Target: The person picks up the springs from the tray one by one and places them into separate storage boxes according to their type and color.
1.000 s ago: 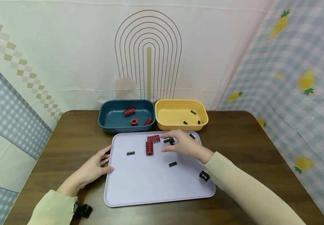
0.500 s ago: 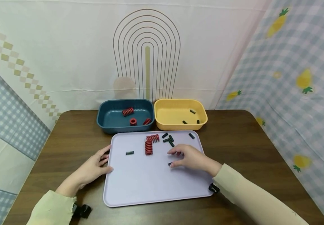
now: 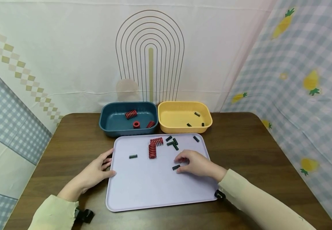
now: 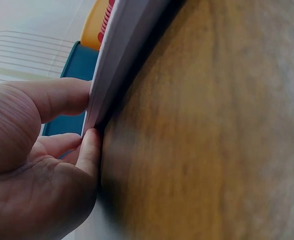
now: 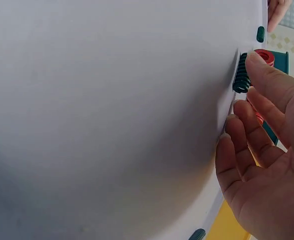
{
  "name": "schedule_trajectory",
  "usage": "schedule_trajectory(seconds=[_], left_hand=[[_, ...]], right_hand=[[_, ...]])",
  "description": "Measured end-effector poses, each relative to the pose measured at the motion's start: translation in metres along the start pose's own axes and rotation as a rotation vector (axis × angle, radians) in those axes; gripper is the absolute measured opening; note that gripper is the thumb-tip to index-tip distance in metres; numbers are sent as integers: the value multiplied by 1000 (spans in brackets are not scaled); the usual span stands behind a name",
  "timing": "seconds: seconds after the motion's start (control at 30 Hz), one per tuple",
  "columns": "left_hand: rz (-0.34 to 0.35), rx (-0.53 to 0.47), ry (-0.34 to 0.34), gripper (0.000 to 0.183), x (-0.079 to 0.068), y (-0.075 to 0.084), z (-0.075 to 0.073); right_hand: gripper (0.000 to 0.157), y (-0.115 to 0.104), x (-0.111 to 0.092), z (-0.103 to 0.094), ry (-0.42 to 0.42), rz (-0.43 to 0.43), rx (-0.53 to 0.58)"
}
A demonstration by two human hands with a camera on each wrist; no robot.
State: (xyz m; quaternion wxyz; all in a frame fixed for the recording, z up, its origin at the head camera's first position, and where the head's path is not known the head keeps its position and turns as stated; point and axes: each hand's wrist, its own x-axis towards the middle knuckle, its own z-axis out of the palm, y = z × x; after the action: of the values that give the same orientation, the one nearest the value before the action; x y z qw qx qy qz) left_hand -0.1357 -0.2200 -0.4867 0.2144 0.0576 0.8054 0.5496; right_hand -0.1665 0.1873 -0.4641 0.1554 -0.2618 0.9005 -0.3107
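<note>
My left hand is at the left edge of a pale lilac tray, thumb and fingertips touching its rim, fingers loosely bent. Over the tray's right half, my right hand is low beside a small dark green spring. In the right wrist view, the thumb tip overlaps this spring and the index fingertip is right by its lower end. Two large red springs lie near the tray's back middle. Several small dark springs are grouped to their right, one single spring to their left.
Behind the tray, side by side, stand a dark blue bin holding red springs and a yellow bin holding small dark springs. Another small spring lies at the tray's back right corner. A brown wooden table carries everything.
My right hand has moved from the group of dark springs toward the tray's front, down to the single dark spring. My left hand stays at the tray's edge.
</note>
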Motion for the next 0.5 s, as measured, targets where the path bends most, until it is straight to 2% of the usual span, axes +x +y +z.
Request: schedule_trajectory(seconds=[0.33, 0.5], left_hand=[[-13, -8, 5, 92, 0, 0, 0], [-18, -24, 5, 93, 0, 2, 1]], right_hand=[[11, -1, 2, 4, 16, -11, -48], [8, -4, 2, 4, 18, -19, -66]])
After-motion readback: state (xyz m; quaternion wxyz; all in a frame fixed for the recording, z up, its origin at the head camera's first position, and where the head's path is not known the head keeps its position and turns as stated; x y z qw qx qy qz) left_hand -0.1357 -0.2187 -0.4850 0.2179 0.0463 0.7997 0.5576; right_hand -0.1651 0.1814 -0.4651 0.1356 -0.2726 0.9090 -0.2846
